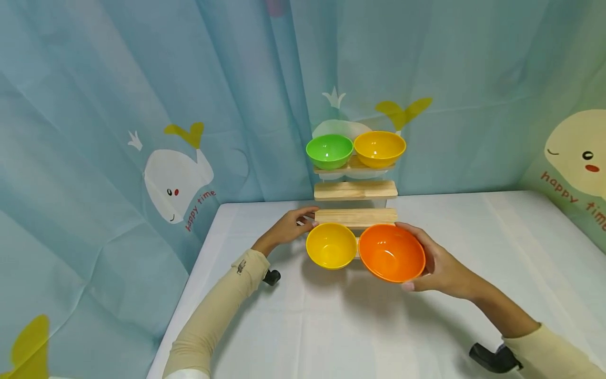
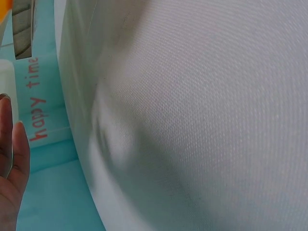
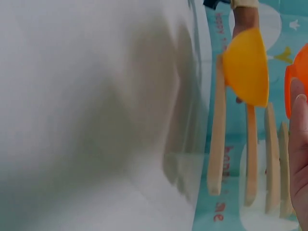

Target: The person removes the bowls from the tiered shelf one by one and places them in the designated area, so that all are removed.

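Observation:
My right hand (image 1: pixel 437 266) grips an orange bowl (image 1: pixel 390 252) by its right side, thumb at the near rim and fingers round the far side. It is at the right front of a stepped wooden rack (image 1: pixel 356 217); whether it touches the lowest step cannot be told. Just left of it, a yellow bowl (image 1: pixel 331 246) is at the left of that step. My left hand (image 1: pixel 289 226) is at the rack's left end, its fingertips by a slat; in the left wrist view its fingers (image 2: pixel 20 154) look fairly straight. The right wrist view shows the orange bowl (image 3: pixel 290 89) only partly.
On the rack's top step sit a green bowl (image 1: pixel 330 151) and another yellow bowl (image 1: pixel 380 149). The middle slats (image 1: pixel 355 190) carry no bowls. A white cloth (image 1: pixel 303 331) covers the table, and a blue printed curtain (image 1: pixel 265 105) hangs behind.

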The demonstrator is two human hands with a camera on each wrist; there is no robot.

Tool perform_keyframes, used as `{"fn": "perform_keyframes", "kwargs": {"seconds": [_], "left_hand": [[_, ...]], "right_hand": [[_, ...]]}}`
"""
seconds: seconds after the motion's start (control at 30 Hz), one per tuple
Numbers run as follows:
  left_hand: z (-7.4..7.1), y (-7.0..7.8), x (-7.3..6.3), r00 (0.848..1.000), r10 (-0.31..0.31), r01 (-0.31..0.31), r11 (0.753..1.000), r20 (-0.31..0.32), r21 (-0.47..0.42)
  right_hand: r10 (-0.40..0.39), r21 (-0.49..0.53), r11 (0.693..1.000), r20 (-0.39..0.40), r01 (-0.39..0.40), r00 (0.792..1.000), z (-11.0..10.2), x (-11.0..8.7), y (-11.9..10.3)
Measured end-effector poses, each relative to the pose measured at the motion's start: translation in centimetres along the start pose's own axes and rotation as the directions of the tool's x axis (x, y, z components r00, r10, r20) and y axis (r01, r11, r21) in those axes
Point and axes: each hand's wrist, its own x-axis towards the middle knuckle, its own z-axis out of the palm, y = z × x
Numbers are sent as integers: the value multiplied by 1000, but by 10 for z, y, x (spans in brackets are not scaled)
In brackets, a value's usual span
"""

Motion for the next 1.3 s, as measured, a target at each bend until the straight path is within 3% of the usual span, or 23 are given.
{"fn": "perform_keyframes", "kwargs": {"seconds": [0.67,1.3], "left_hand": [[-2,0,0,1000,-2,2,1000,15,13],[-3,2,-1,999,-22,22,1000,27,21]], "right_hand": [[-32,147,989,198,3,980,36,8,-9],[24,229,968,316,-102,948,71,19,-3]]}}
